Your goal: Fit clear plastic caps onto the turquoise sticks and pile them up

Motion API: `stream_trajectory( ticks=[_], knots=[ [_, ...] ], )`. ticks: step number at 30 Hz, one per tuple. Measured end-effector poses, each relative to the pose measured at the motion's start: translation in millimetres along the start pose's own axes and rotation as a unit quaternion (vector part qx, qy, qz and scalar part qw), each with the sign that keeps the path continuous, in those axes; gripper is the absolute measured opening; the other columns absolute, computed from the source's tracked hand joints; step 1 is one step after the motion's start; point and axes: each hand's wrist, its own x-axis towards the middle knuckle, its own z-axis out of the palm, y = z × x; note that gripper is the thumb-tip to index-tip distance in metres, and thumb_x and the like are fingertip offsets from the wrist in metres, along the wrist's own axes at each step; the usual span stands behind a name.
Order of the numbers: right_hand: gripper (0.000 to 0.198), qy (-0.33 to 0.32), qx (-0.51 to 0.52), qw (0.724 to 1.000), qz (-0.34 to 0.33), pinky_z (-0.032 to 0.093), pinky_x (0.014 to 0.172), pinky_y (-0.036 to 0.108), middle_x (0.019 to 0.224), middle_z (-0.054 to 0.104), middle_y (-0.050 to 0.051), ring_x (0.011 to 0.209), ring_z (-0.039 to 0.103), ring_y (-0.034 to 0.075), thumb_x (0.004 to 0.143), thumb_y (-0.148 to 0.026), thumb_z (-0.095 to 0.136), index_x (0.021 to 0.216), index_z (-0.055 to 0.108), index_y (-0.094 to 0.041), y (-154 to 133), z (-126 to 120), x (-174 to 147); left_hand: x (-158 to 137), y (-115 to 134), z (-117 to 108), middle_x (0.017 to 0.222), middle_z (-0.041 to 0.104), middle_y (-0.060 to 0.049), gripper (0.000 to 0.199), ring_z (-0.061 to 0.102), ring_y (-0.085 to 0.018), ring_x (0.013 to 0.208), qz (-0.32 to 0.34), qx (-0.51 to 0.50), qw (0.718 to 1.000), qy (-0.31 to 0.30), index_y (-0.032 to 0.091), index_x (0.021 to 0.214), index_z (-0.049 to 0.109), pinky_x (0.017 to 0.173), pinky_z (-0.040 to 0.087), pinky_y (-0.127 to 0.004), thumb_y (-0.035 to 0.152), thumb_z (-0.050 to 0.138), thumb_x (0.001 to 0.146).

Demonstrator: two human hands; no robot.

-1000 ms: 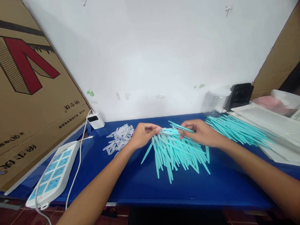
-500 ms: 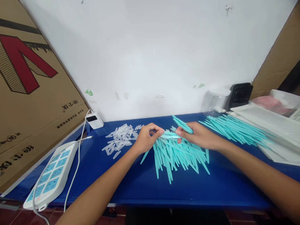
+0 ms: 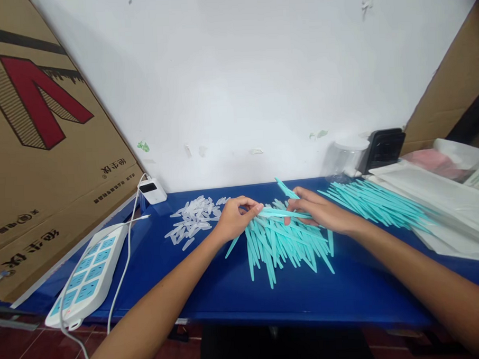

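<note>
My left hand is closed in a pinch on the left end of a slim teal tapered stick. Its right end reaches my right hand, whose fingers are bent around further teal sticks pointing up and left. Whether the right fingertips also grip the pinched stick, I cannot tell. Below both hands lies a loose pile of teal sticks, partly covered by them. Just left of my left hand, small translucent whitish pieces are scattered in a heap.
Another bundle of teal sticks lies at the right, beside white bags. A clear jar and black tray stand by the wall. On the left are a power strip, a white device, a cable and a large carton.
My right hand has shifted slightly right along the pinched stick and its fingers have loosened and straightened. More of that stick shows now. My left hand keeps its pinch; the view has shifted slightly.
</note>
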Motion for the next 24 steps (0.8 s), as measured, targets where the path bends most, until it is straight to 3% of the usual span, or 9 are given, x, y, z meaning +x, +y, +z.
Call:
stream_trajectory(
  ticks=[6,13,17,24],
  knots=[
    [0.054,-0.013,-0.039,0.999,-0.017,0.055,0.063,0.033,0.095,0.070,0.008,0.087,0.065,0.025,0.089,-0.077,0.064,0.096,0.047,-0.026,1.8,2.1,0.2,0.3,-1.8,-0.5,0.097,0.077,-0.009,0.038,0.070,-0.021,0.086,-0.009,0.001,1.000,-0.010,0.017,0.093,0.080,0.069,0.053,-0.030,0.054,0.071,0.093],
    [0.038,-0.013,-0.025,1.000,0.002,0.051,0.060,0.032,0.109,0.067,0.007,0.080,0.062,0.021,0.099,-0.062,0.055,0.090,0.055,-0.025,-0.6,-0.1,-0.8,-0.6,-0.3,1.5,0.097,0.078,-0.009,0.038,0.070,-0.020,0.083,-0.014,0.003,1.000,-0.017,0.017,0.092,0.081,0.066,0.052,-0.028,0.054,0.071,0.093],
    [0.040,0.000,-0.013,1.000,-0.013,0.049,0.062,0.032,0.103,0.069,0.005,0.074,0.060,0.019,0.096,-0.064,0.060,0.089,0.053,-0.026,-0.4,0.7,-1.3,-0.9,0.6,0.6,0.097,0.079,-0.009,0.038,0.069,-0.019,0.081,-0.018,0.000,1.000,-0.018,0.016,0.093,0.081,0.065,0.052,-0.028,0.054,0.071,0.093],
    [0.055,-0.009,-0.027,0.997,-0.065,0.031,0.047,0.026,0.072,0.063,-0.004,0.047,0.036,0.008,0.087,-0.075,0.068,0.093,0.049,-0.025,3.3,2.6,3.8,-0.8,1.7,1.3,0.096,0.080,-0.009,0.038,0.071,-0.021,0.084,-0.016,-0.004,1.000,-0.014,0.017,0.094,0.081,0.069,0.054,-0.030,0.054,0.072,0.092]
  ],
)
